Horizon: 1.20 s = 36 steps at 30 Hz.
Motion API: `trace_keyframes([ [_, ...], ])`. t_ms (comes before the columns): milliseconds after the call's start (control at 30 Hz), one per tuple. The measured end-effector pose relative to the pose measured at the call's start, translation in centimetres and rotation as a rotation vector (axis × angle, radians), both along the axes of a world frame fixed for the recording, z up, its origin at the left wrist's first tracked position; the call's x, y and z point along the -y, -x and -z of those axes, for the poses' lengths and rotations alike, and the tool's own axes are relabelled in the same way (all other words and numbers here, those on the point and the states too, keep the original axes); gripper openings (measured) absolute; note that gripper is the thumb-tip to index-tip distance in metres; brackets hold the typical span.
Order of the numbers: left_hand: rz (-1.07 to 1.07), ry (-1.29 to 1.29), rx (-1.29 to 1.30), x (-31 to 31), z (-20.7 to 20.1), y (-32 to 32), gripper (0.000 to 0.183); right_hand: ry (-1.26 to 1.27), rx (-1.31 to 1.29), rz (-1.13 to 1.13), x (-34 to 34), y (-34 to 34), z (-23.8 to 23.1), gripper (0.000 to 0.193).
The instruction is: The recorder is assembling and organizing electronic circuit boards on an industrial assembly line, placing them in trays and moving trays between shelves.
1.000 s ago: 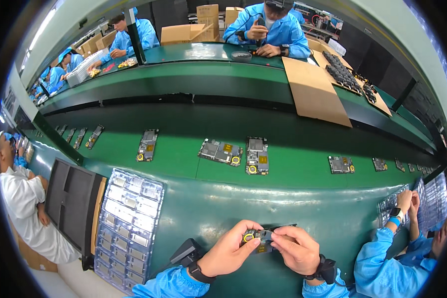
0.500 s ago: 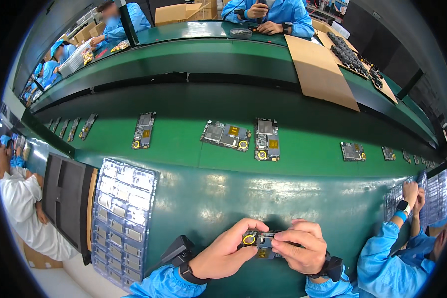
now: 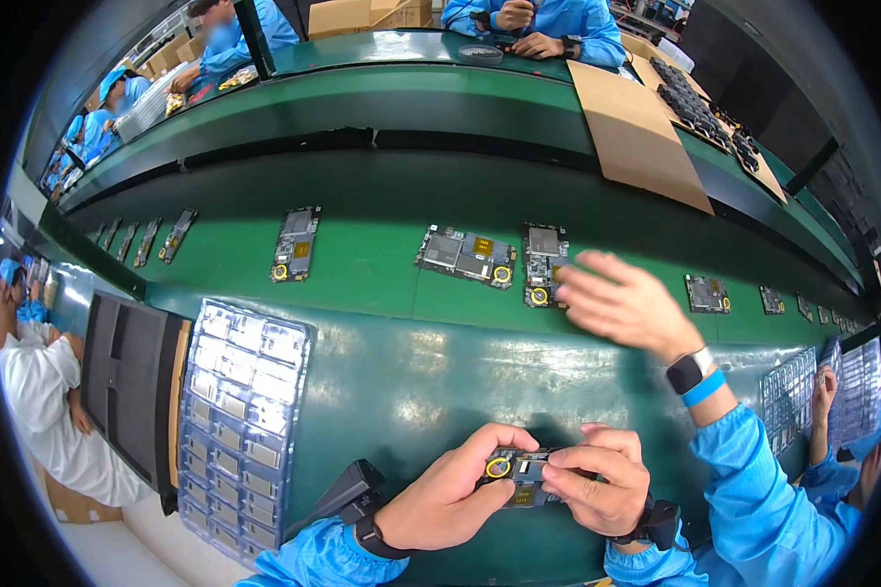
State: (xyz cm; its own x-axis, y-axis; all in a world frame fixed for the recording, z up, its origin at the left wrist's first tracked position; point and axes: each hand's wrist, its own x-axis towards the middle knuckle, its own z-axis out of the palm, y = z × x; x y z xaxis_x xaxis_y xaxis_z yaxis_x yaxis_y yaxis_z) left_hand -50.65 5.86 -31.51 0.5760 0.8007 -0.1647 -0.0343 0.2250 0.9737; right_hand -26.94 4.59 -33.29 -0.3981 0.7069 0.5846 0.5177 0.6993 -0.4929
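Observation:
My left hand (image 3: pixel 450 497) is closed on the left end of a small circuit board (image 3: pixel 524 496), with the thumb below and the index finger above. The board is dark, with a yellow ring and a gold contact patch. My right hand (image 3: pixel 602 486) pinches at its right part, fingertips on a grey metal piece there; the fingers hide that end. At the left stands a clear plastic blister tray (image 3: pixel 303 367) with rectangular metal plates in several pockets. A co-worker's hand (image 3: pixel 628 305) reaches over a circuit board (image 3: pixel 541 256) on the green belt.
Several more boards lie along the green belt (image 3: pixel 372 284) ahead. A black foam-lined box (image 3: pixel 127 382) is left of the tray. The co-worker's sleeved arm (image 3: pixel 759 479) crosses at my right, near other clear trays (image 3: pixel 788 391). A cardboard sheet (image 3: pixel 646 147) leans over the far ledge.
The co-worker's hand has swung from the trays at the right to the belt. Boards on the belt have shifted slightly right. My hands keep their hold, with only small finger movement.

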Motion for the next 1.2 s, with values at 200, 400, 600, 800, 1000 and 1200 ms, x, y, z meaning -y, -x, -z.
trace_keyframes([
  [200, 0.006, 0.006, -0.003, 0.0, 0.0, 0.0, 0.041, 0.009, -0.012, 0.007, 0.2, 0.1, 0.1, 0.036],
  [400, 0.007, 0.015, 0.013, 0.1, 0.1, 0.0, 0.041, 0.016, -0.001, 0.002, 0.1, 0.1, -0.3, 0.035],
  [600, 0.019, 0.066, 0.039, 0.0, -0.2, 0.0, 0.043, 0.015, -0.007, -0.002, 0.1, 0.0, -0.2, 0.036],
  [800, -0.002, 0.003, -0.013, 0.0, -0.6, -0.2, 0.033, -0.001, -0.007, 0.012, 0.3, 0.0, -0.1, 0.036],
  [1000, -0.022, -0.011, -0.103, 0.2, -0.9, -0.2, 0.028, -0.019, -0.014, 0.029, 0.5, 0.3, 0.0, 0.034],
  [1200, 0.005, 0.000, 0.003, 0.3, -0.6, -0.3, 0.034, -0.021, -0.053, 0.034, 0.6, 0.2, -0.1, 0.035],
])
